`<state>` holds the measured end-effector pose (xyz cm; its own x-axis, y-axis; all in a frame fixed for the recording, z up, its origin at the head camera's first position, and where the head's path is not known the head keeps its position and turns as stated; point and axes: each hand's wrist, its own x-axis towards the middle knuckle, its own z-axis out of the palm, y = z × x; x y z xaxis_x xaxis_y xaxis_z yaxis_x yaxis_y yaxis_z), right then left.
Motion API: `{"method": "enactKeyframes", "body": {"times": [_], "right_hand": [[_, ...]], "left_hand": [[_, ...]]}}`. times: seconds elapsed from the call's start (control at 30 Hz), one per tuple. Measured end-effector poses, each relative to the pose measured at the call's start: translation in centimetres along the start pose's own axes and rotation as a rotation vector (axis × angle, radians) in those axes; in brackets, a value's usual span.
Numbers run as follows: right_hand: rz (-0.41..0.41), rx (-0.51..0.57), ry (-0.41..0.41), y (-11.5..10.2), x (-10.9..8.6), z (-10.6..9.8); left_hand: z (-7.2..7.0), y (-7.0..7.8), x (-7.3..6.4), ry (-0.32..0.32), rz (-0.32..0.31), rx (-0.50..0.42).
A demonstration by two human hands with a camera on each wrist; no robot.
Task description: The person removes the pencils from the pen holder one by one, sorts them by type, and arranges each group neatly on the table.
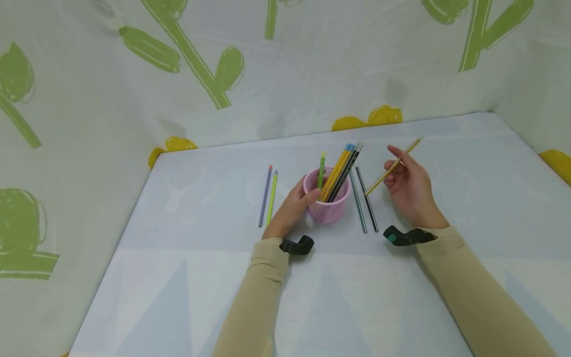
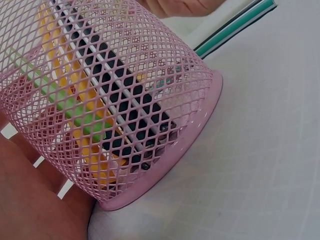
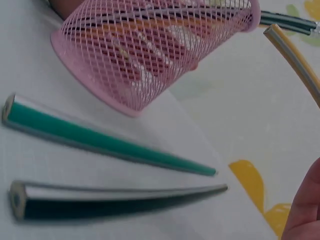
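Note:
My left hand (image 1: 291, 209) grips a pink mesh pencil cup (image 1: 327, 213) from its left side, thumb over the rim and fingers round the wall. Inside the cup lean a green pencil (image 1: 321, 168), several yellow pencils (image 1: 334, 174) and several black ones (image 2: 115, 90). To the right of the cup, my right hand (image 1: 414, 192) holds a gold-yellow pencil (image 1: 378, 182) above the table. That pencil slants, its lower end pointing left towards the cup. In the right wrist view only part of the hand and the pencil's lower end (image 3: 285, 42) show.
Right of the cup, a teal pencil (image 1: 359, 204) and a black pencil (image 1: 371, 213) lie side by side on the table (image 1: 214, 307). A purple pencil (image 1: 265, 196) and a lime-green pencil (image 1: 272, 198) lie to its left. A patterned cloth wall (image 1: 294, 74) stands behind the table.

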<state>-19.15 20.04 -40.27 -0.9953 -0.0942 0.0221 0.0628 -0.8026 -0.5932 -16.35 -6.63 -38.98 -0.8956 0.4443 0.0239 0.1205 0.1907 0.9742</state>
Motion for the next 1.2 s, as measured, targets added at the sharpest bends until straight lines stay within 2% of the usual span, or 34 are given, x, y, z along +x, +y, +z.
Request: {"method": "enactKeyframes", "body": {"times": [0.07, 0.17, 0.37, 0.47, 0.63, 0.73, 1.0, 1.03, 1.2], "right_hand": [[0.015, -0.007, -0.003, -0.1, 0.1, -0.5], [0.017, -0.080, -0.011, -0.1, 0.2, -1.0], [0.097, -0.377, -0.012, -0.2, 0.1, -1.2], [0.125, -0.564, 0.014, -0.2, 0.2, -0.9], [0.162, -0.980, 0.054, 0.1, 0.4, -0.6], [0.180, -1.161, 0.054, 0.3, 0.5, -0.5], [0.201, -1.482, -0.013, 0.6, 0.8, -0.5], [0.203, -1.509, -0.015, 0.6, 0.9, -0.6], [0.202, -1.599, -0.011, 0.9, 0.9, -0.8]], "left_hand": [[0.0, 0.1, 0.0, 0.001, -0.001, -0.003], [0.0, 0.1, 0.1, 0.004, 0.000, -0.004], [0.0, 0.2, -0.1, 0.006, -0.013, -0.004], [0.0, 0.2, -0.1, 0.015, -0.015, -0.010], [-0.1, 0.3, 0.0, 0.025, -0.019, -0.023], [-0.1, 0.3, 0.0, 0.019, -0.024, -0.022], [0.0, 0.2, 0.3, 0.012, -0.030, -0.014], [0.0, -0.1, 0.4, 0.015, -0.025, -0.015], [0.0, -0.3, 0.4, 0.014, -0.033, -0.017]]}}
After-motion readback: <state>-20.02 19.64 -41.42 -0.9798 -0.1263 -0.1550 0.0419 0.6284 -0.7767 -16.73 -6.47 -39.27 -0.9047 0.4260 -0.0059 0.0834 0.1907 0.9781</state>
